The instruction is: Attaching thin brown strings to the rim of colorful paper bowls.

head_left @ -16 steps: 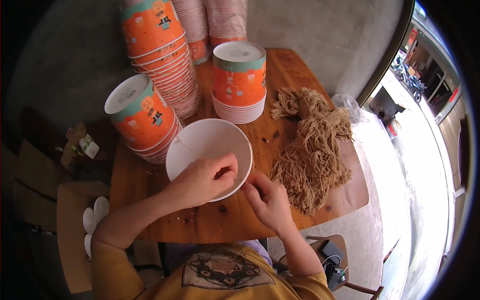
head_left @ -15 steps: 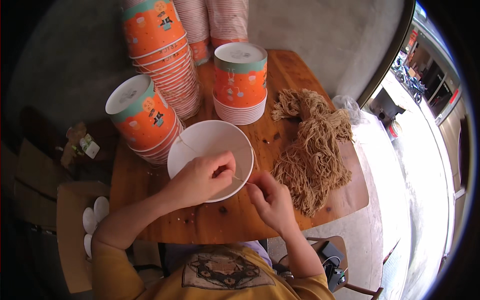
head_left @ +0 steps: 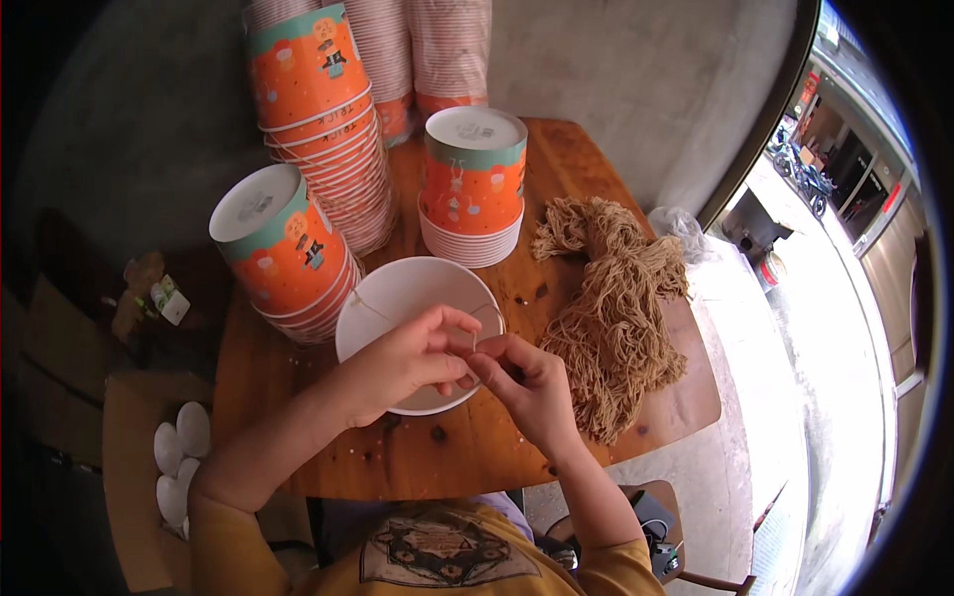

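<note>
A white-lined paper bucket stands mouth up in front of me, with a thin tan string across its inside, reaching the wall at both sides. Over its near right rim my two hands meet. My left hand is curled, a short length of the string running from its index finger down to the other hand. The thumb and index finger of my right hand pinch that string beside the left fingertips. The exact loop or knot is partly hidden by the fingers.
Upside-down orange and teal bucket stacks stand at the left, back left and behind. A bundle of tan strings lies on the wooden table at right. A cardboard box at lower left holds several white round pieces.
My right hand has moved up and left to meet my left hand. The left fingers have opened out somewhat, with the string now upright between the hands. The whole view has shifted slightly.
</note>
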`<control>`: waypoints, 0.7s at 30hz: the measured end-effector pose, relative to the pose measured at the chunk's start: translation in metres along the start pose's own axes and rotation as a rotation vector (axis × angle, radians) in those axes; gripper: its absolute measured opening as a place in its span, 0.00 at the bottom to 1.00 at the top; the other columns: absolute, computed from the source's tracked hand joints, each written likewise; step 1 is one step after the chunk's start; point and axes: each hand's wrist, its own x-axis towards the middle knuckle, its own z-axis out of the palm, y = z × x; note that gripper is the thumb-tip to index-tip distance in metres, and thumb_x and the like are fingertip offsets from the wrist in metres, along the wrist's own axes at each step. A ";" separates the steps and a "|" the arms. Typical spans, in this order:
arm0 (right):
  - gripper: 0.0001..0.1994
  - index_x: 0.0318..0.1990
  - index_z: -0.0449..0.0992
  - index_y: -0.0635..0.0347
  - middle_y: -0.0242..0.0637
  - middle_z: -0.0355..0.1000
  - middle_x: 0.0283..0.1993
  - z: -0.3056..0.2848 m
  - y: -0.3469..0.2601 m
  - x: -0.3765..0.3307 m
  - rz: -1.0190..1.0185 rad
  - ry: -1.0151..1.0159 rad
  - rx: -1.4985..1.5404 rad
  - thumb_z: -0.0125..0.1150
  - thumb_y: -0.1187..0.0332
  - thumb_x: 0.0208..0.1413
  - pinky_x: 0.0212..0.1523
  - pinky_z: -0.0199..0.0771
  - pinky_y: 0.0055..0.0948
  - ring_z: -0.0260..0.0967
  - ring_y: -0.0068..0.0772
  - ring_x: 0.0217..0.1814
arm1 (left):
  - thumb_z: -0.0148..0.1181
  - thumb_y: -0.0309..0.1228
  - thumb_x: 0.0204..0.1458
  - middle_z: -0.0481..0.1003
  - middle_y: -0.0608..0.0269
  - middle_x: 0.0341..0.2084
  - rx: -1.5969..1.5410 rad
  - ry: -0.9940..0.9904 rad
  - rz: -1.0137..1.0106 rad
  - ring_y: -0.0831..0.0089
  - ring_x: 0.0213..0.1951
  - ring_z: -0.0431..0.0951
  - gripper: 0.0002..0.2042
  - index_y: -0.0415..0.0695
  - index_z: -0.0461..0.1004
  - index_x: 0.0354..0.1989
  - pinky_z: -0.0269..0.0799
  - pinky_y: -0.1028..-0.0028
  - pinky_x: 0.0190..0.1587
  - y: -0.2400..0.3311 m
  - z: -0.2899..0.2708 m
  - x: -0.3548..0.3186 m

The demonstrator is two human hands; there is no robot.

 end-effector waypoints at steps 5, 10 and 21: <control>0.06 0.41 0.78 0.64 0.26 0.70 0.24 0.001 0.008 0.000 0.068 0.008 0.108 0.61 0.71 0.60 0.30 0.66 0.17 0.61 0.11 0.26 | 0.56 0.25 0.58 0.73 0.62 0.40 -0.209 -0.033 -0.102 0.80 0.37 0.72 0.16 0.37 0.66 0.54 0.69 0.80 0.42 -0.005 -0.002 0.004; 0.06 0.43 0.77 0.64 0.24 0.69 0.25 -0.009 0.002 0.001 0.077 -0.053 0.022 0.59 0.72 0.61 0.31 0.66 0.17 0.62 0.11 0.29 | 0.57 0.26 0.58 0.74 0.64 0.38 -0.262 -0.141 -0.157 0.81 0.35 0.71 0.12 0.36 0.70 0.49 0.69 0.81 0.40 -0.022 -0.008 0.010; 0.07 0.45 0.72 0.54 0.20 0.71 0.33 0.022 -0.002 -0.016 0.222 0.116 0.372 0.52 0.64 0.67 0.23 0.59 0.12 0.61 0.07 0.27 | 0.52 0.27 0.62 0.73 0.61 0.36 -0.302 -0.004 -0.108 0.76 0.35 0.73 0.07 0.38 0.70 0.44 0.68 0.79 0.35 -0.019 0.005 0.005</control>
